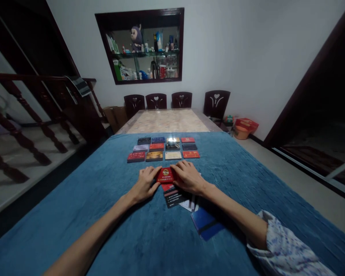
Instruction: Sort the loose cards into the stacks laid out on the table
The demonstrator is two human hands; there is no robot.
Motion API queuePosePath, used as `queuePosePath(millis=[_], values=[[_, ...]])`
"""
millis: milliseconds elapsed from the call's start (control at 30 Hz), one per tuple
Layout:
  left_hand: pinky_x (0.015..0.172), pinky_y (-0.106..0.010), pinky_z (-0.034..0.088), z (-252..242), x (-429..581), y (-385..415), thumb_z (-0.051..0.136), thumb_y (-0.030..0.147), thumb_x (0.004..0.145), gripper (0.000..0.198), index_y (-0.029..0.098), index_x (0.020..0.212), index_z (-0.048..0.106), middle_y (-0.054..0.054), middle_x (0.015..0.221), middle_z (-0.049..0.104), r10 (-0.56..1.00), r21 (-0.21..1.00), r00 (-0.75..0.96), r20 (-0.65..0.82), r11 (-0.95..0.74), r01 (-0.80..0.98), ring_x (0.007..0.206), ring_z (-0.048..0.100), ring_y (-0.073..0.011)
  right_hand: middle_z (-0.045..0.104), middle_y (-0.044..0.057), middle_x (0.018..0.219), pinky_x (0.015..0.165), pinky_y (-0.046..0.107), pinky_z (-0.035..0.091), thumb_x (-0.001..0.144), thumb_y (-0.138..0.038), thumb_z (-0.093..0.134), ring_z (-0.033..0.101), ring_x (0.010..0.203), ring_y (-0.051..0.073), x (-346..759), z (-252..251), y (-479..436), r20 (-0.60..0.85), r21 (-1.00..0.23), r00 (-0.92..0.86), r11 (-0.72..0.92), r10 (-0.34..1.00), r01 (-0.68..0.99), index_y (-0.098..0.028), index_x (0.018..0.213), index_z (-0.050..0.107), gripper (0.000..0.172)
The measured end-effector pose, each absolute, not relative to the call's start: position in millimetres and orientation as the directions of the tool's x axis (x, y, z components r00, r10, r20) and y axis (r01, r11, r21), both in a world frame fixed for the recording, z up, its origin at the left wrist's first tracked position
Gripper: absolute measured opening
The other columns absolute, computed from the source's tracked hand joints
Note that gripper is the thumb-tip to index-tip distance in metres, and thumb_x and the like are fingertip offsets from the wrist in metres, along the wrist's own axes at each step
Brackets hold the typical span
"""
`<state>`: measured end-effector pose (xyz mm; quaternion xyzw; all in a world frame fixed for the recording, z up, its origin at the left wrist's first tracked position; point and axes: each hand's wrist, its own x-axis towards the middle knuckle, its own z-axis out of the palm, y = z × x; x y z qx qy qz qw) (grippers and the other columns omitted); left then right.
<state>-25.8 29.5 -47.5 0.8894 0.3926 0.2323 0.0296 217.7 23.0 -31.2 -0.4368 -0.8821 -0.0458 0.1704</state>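
Between my two hands is a red card (pixel 165 175) with a round gold emblem, perhaps the top of a small stack. My left hand (pixel 146 182) grips its left edge, thumb at the near corner and fingers at the far one. On the right edge, my right hand (pixel 188 177) closes in the same way, its palm turned down. Just under and nearer lie loose cards: a black one (pixel 175 197) with white print, white ones (pixel 189 204) partly below my right wrist, and a blue one (pixel 207 224) with a dark stripe.
Beyond my hands stand several card stacks in three rows, among them a red stack (pixel 136 156), a gold stack (pixel 154 156) and a white stack (pixel 173 155). A blue cloth (pixel 103 184) covers the near table. Chairs (pixel 181 100) stand at the far end, a railing (pixel 31 111) at left.
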Motion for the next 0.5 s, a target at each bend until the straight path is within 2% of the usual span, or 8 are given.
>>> queuePosePath(millis=[167, 500], values=[[0.098, -0.051, 0.040, -42.2, -24.2, 29.7, 0.056, 0.024, 0.089, 0.052, 0.020, 0.140, 0.047, -0.015, 0.129, 0.051, 0.685, 0.190, 0.594, 0.422, -0.707, 0.681, 0.118, 0.049, -0.0314, 0.056, 0.018, 0.126, 0.092, 0.043, 0.038, 0.085, -0.040, 0.067, 0.043, 0.116, 0.031, 224.3, -28.7, 25.2, 0.369, -0.066, -0.581, 0.644, 0.726, 0.763, -0.015, 0.134, 0.055, 0.056], [0.099, -0.052, 0.037, -28.4, -12.4, 33.5, 0.058, 0.019, 0.082, 0.055, 0.020, 0.137, 0.049, -0.015, 0.128, 0.053, 0.722, 0.179, 0.617, 0.314, -0.683, 0.708, 0.117, 0.048, -0.0319, 0.057, 0.015, 0.120, 0.086, 0.041, 0.039, 0.083, -0.042, 0.068, 0.044, 0.110, 0.029, 232.5, -23.3, 31.7, 0.336, -0.088, -0.589, 0.647, 0.735, 0.757, -0.015, 0.127, 0.060, 0.052]])
